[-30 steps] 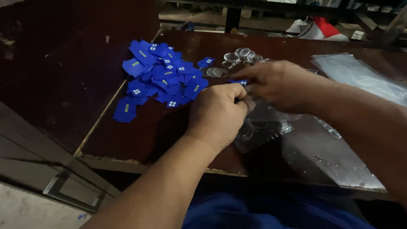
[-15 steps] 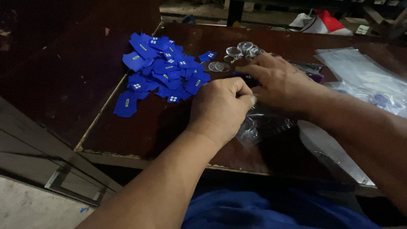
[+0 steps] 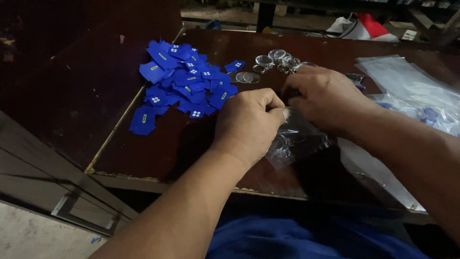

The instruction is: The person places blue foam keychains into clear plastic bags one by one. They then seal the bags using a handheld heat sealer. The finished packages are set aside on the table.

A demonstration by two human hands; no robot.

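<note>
Down at the middle of the dark brown wooden counter (image 3: 191, 144), both hands closed on one small clear plastic bag (image 3: 299, 141): left hand (image 3: 249, 122) curled into a fist pinching the bag's upper edge, right hand (image 3: 323, 96) bent over the same edge from the far side, fingertips tucked under and out of sight. Bag lying on the counter just below the knuckles, something round and see-through inside, too blurred to name. Just left of the left hand, a loose heap of small blue cards with white and yellow marks (image 3: 184, 84); behind the right hand, a cluster of clear round plastic discs (image 3: 275, 60); to the right, a spread of larger clear plastic bags (image 3: 412, 91). Likely trouble: thin film slipping from the pinch and spilling its contents, or a sweep of the left wrist scattering the blue heap, which sits near. Near edge of the counter close under the forearms, its left edge just past the outermost card, so anything dropped could roll off to the floor. Best open room straight ahead of the left hand, on bare wood between heap and bag.
</note>
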